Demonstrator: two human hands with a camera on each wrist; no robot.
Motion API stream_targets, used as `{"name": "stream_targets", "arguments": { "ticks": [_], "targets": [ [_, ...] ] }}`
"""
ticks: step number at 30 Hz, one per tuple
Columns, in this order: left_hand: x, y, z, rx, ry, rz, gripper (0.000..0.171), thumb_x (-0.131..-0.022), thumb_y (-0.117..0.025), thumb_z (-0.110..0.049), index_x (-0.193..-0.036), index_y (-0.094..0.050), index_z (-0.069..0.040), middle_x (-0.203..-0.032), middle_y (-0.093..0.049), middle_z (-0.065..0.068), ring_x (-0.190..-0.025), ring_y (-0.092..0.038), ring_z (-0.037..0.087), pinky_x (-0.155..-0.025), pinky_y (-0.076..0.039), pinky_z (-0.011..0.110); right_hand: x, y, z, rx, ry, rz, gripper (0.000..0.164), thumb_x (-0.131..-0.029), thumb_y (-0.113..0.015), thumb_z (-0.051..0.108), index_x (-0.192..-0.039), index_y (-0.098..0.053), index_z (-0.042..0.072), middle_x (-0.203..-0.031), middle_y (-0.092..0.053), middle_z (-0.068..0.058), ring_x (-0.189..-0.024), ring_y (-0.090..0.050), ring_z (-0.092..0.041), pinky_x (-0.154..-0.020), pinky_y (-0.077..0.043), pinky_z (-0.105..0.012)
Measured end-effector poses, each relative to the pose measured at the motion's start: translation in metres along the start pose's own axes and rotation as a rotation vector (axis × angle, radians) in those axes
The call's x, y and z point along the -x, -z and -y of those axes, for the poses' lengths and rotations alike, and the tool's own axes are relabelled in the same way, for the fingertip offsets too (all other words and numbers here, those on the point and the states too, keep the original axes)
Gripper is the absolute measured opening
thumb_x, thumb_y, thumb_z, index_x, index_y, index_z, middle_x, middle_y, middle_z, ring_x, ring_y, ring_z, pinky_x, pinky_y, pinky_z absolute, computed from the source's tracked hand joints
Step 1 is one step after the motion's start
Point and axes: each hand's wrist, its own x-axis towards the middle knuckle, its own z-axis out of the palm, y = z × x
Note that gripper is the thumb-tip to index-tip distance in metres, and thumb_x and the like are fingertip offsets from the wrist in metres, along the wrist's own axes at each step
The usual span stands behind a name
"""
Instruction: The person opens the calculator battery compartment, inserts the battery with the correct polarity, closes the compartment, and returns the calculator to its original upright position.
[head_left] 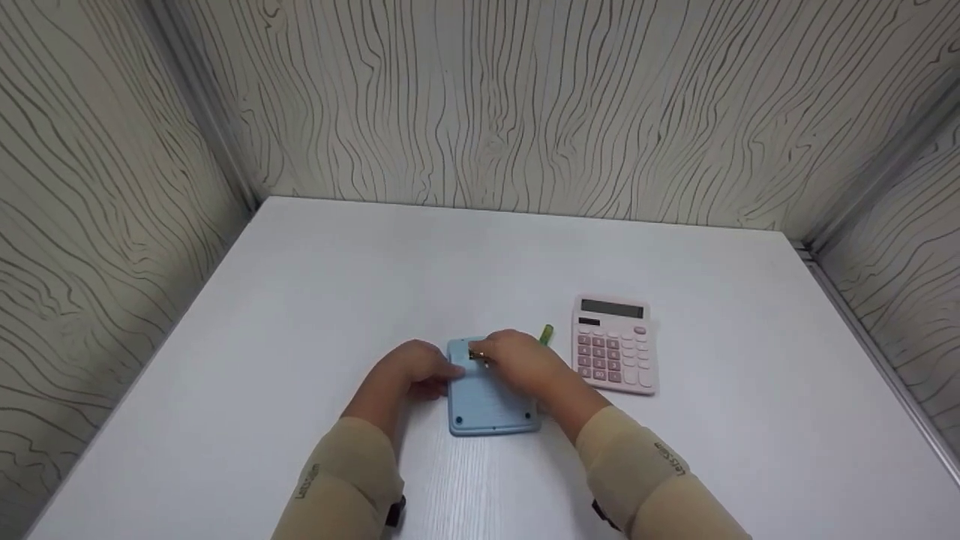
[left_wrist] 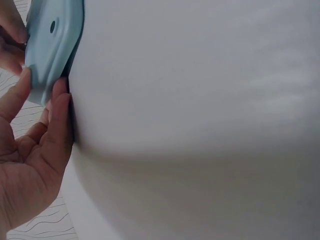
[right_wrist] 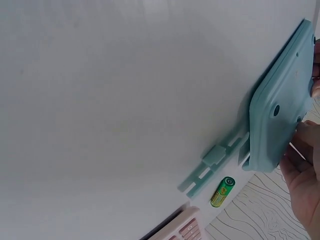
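Blue casing (head_left: 489, 405) is pinched by the left grip (head_left: 420, 364), the obscured right grip (head_left: 523, 361) unreadable.

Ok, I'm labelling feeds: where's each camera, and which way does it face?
Head: on the head, forward and down at the blue device; left hand, right hand, sleeves show.
Left wrist: on that wrist, at the device's edge; both hands, partly.
Right wrist: on that wrist, at the device and green battery; both hands, partly.
Head and right wrist share the pink calculator.

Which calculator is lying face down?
The blue calculator, which the left hand grips at its edge: its back faces up, whereas the pink calculator lies with keys and display showing.
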Motion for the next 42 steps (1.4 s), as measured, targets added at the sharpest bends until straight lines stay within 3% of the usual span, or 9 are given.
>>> {"name": "stream_targets", "arguments": {
  "ticks": [6,13,21,32,42],
  "targets": [
    [0.001,-0.001,0.001,0.017,0.013,-0.018,0.024,-0.075,-0.074,-0.028,-0.085,-0.067,-0.008,-0.074,-0.066,0.007,-0.065,-0.063,0.018,-0.06,-0.052,0.027,0.009,0.012,-0.006,-0.034,-0.041,-0.013,0.042,-0.093,-0.051,0.02,-0.134,-0.046,0.026,-0.129,-0.053,-0.001,-0.123,-0.045,-0.021,-0.101,-0.036,-0.041],
    [0.002,-0.002,0.0,0.018,0.007,-0.02,0.026,-0.076,-0.072,-0.026,-0.092,-0.065,-0.006,-0.076,-0.066,0.007,-0.067,-0.063,0.019,-0.061,-0.052,0.027,0.027,0.021,-0.02,-0.018,-0.033,-0.074,0.036,-0.09,-0.056,0.02,-0.126,-0.056,0.021,-0.124,-0.057,-0.001,-0.119,-0.049,-0.02,-0.1,-0.038,-0.039],
    [0.0,-0.002,0.001,0.025,0.001,-0.009,0.028,-0.076,-0.073,-0.025,-0.094,-0.064,-0.005,-0.077,-0.066,0.008,-0.068,-0.064,0.019,-0.061,-0.053,0.028,0.053,0.026,-0.031,-0.004,-0.006,-0.086,0.031,-0.085,-0.064,0.018,-0.116,-0.064,0.018,-0.114,-0.063,0.001,-0.112,-0.055,-0.018,-0.094,-0.044,-0.038],
    [-0.002,-0.003,0.002,0.013,-0.006,-0.004,0.03,-0.076,-0.073,-0.027,-0.096,-0.065,-0.005,-0.077,-0.066,0.008,-0.067,-0.063,0.019,-0.06,-0.052,0.027,0.078,0.016,-0.046,0.047,0.029,0.007,0.031,-0.081,-0.069,0.022,-0.111,-0.067,0.017,-0.108,-0.065,0.001,-0.103,-0.059,-0.017,-0.088,-0.048,-0.038],
    [0.001,-0.002,0.002,0.049,0.002,-0.009,0.026,-0.075,-0.074,-0.026,-0.09,-0.064,-0.006,-0.076,-0.067,0.007,-0.067,-0.063,0.017,-0.061,-0.052,0.026,0.085,-0.002,-0.054,0.06,0.048,0.067,0.038,-0.075,-0.074,0.021,-0.111,-0.067,0.014,-0.099,-0.065,0.002,-0.091,-0.059,-0.014,-0.082,-0.049,-0.035]
  ]
}}
